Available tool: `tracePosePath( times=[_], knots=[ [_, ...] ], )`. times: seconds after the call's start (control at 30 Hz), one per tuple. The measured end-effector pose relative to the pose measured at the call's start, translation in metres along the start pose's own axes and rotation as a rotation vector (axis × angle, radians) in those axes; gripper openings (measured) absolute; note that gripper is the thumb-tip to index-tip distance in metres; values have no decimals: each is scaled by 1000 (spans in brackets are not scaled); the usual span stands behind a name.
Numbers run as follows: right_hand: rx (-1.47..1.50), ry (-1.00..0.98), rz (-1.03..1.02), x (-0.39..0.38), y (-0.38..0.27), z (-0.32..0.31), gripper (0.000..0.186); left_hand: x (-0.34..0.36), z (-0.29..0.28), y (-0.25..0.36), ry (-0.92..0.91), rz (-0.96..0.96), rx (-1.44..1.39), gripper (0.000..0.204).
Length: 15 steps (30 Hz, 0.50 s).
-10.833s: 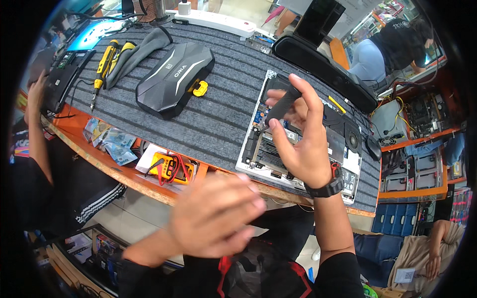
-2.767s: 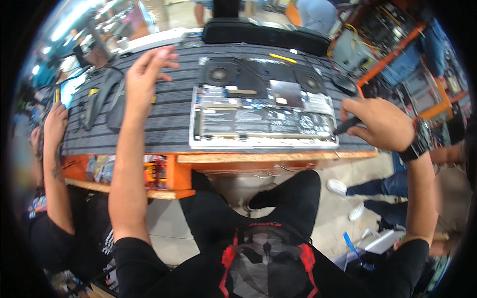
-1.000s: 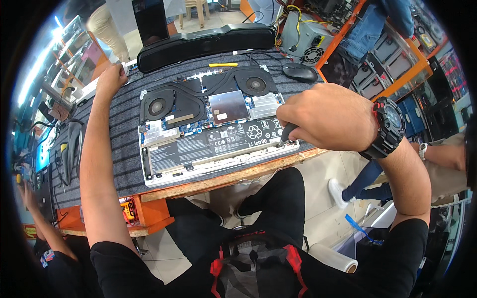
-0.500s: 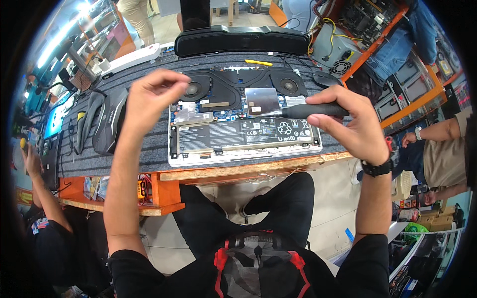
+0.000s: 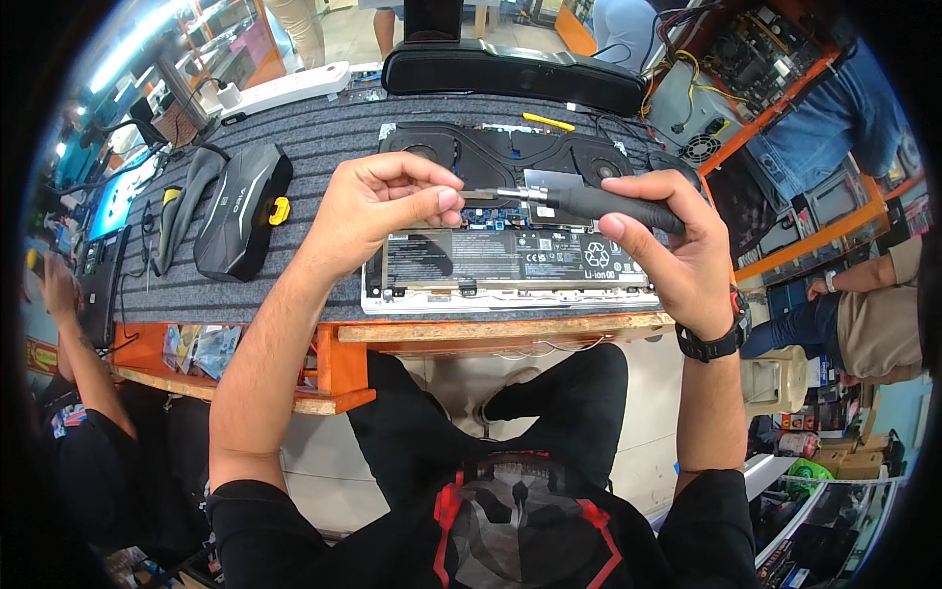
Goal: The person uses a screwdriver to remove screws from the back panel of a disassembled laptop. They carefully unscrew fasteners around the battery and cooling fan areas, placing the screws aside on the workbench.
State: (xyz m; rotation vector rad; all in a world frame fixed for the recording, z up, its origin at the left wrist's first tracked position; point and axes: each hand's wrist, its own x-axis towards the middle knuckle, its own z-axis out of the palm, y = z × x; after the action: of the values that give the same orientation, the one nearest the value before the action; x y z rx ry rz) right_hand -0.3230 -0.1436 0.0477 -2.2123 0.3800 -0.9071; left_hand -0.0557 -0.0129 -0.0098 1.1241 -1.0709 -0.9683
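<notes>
My right hand (image 5: 677,236) is closed around the thick black handle of a screwdriver (image 5: 623,206), whose metal shaft points left. At that tip, the thumb and fingers of my left hand (image 5: 388,201) are pinched together. Whatever lies between them is too small to make out. Both hands are over an opened laptop (image 5: 510,297) with its inside facing up. A wide black battery (image 5: 471,257) fills its near side, and two fans with dark heat pipes lie along the far side. The screwdriver and fingers hide part of the blue circuit board.
A black case (image 5: 238,216) with a yellow part lies left of the laptop, beside a grey-black handled tool (image 5: 177,211). Behind are a yellow stick (image 5: 549,122) and a long black speaker bar (image 5: 491,75). A white power strip (image 5: 294,86) stands back left. Other people are nearby.
My left hand has moved right and down to the screwdriver's tip. The screwdriver has been lifted off the laptop and levelled toward those fingers. The view has shifted slightly.
</notes>
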Motion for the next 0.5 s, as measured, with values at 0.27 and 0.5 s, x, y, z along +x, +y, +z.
tracePosePath(
  times=[0.27,0.5],
  knots=[
    [61,58,-85,9,-2,21,27,-2,-1,-2,-2,85,-179,20],
    [95,78,-103,13,-4,25,27,1,-4,-3,94,96,-248,18]
  ],
)
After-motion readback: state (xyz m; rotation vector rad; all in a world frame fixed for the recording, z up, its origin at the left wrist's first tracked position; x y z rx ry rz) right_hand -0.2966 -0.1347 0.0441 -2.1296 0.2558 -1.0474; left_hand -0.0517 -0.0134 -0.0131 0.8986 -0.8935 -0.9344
